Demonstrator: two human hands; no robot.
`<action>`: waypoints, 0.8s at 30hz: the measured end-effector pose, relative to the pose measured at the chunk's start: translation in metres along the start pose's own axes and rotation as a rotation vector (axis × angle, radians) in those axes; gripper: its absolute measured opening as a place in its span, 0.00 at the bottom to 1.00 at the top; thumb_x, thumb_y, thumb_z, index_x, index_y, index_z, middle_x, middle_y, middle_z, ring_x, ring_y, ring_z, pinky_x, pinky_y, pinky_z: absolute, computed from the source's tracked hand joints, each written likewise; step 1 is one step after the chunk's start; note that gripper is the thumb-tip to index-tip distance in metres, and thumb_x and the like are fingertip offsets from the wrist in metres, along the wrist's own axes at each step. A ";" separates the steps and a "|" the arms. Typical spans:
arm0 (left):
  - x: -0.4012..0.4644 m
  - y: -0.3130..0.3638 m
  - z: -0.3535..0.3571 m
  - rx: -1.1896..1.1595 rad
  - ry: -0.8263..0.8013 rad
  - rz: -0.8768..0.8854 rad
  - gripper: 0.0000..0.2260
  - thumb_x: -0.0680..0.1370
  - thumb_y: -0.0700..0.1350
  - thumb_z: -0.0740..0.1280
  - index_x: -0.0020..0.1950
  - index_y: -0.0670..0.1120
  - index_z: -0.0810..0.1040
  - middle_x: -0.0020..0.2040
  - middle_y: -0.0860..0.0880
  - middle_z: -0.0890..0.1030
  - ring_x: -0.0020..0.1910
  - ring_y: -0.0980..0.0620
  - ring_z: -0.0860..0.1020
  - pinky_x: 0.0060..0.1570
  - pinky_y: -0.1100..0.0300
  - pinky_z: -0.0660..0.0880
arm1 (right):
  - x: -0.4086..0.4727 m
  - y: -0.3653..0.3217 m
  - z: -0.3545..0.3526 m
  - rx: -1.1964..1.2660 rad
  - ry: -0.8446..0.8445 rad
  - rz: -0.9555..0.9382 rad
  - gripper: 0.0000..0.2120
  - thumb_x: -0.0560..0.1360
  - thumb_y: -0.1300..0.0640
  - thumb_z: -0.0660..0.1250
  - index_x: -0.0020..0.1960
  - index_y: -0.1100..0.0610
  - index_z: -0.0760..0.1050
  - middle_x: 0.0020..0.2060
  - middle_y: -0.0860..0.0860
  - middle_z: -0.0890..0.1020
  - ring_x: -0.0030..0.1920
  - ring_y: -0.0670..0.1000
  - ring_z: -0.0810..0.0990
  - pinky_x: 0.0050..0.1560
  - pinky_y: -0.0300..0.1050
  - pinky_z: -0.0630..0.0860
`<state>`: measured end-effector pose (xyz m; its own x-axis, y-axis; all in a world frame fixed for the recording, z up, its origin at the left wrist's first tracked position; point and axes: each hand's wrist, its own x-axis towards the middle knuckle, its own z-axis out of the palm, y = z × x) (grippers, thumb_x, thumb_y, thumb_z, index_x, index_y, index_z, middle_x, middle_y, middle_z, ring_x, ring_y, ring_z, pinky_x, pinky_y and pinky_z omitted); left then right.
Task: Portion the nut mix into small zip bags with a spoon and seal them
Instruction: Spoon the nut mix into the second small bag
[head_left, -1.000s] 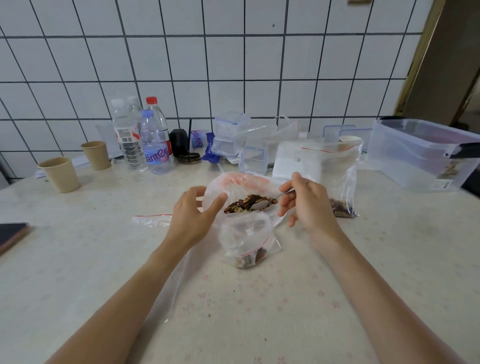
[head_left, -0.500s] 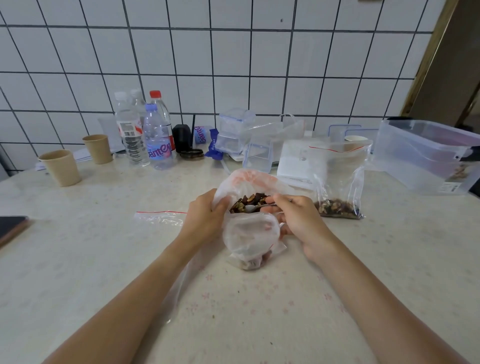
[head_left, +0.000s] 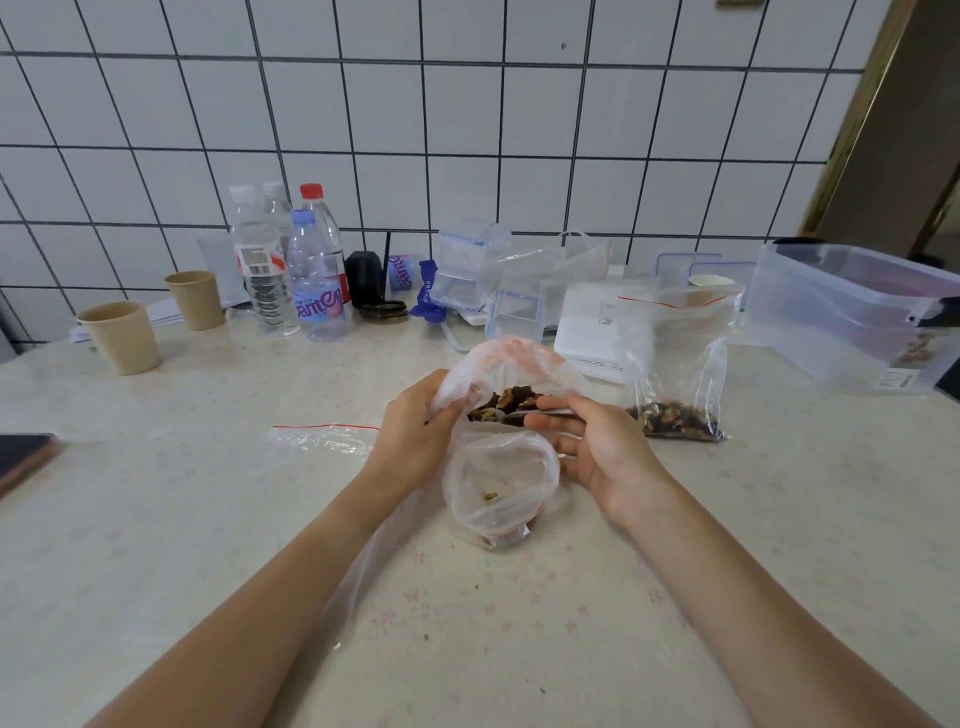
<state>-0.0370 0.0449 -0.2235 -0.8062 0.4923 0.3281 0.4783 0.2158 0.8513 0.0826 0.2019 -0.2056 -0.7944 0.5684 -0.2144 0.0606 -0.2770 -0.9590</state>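
- Head view, largest first: a pale table (head_left: 156, 545) is seen running back to a tiled wall, with open surface toward the viewer and on both sides of the arms.
- A clear storage box (head_left: 852, 317) is set at the far right, well apart from the hands.
- A big bag of nut mix (head_left: 514, 374) is held open at centre, its mouth gripped by the left hand (head_left: 415, 441).
- A small zip bag (head_left: 498, 478) is placed just in front of it, between the hands, mouth open and facing up, with a few nuts inside.
- A filled zip bag (head_left: 675, 364) stands upright just right of the right hand (head_left: 597, 452).
- A spoon (head_left: 540, 414) is pinched by the right hand, its handle lying left to right, its bowl in the nut mix; the small bag is judged nearer the viewer than the spoon, so a short pull back is called for.
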 end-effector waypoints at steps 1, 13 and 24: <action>0.001 -0.002 0.000 0.016 0.018 0.014 0.07 0.84 0.52 0.65 0.57 0.53 0.81 0.45 0.56 0.84 0.43 0.60 0.81 0.42 0.64 0.75 | 0.000 0.000 0.000 0.022 0.006 0.007 0.17 0.86 0.53 0.57 0.53 0.61 0.81 0.41 0.56 0.88 0.33 0.53 0.84 0.35 0.47 0.78; 0.005 -0.006 -0.006 0.038 0.152 -0.075 0.11 0.82 0.52 0.68 0.63 0.53 0.77 0.49 0.61 0.81 0.50 0.59 0.80 0.43 0.64 0.73 | -0.001 -0.011 -0.010 0.109 0.101 -0.034 0.19 0.86 0.53 0.55 0.49 0.62 0.80 0.34 0.55 0.85 0.28 0.52 0.82 0.24 0.40 0.71; -0.010 0.031 -0.039 0.358 0.185 0.180 0.09 0.76 0.57 0.74 0.47 0.54 0.78 0.43 0.58 0.80 0.41 0.61 0.79 0.40 0.65 0.71 | -0.015 -0.041 -0.026 0.141 0.019 -0.185 0.21 0.86 0.51 0.55 0.44 0.61 0.79 0.29 0.55 0.82 0.27 0.53 0.80 0.23 0.40 0.68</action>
<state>-0.0276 0.0140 -0.1842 -0.7322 0.3967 0.5537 0.6811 0.4347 0.5892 0.1075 0.2248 -0.1680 -0.7725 0.6336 -0.0425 -0.1707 -0.2717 -0.9471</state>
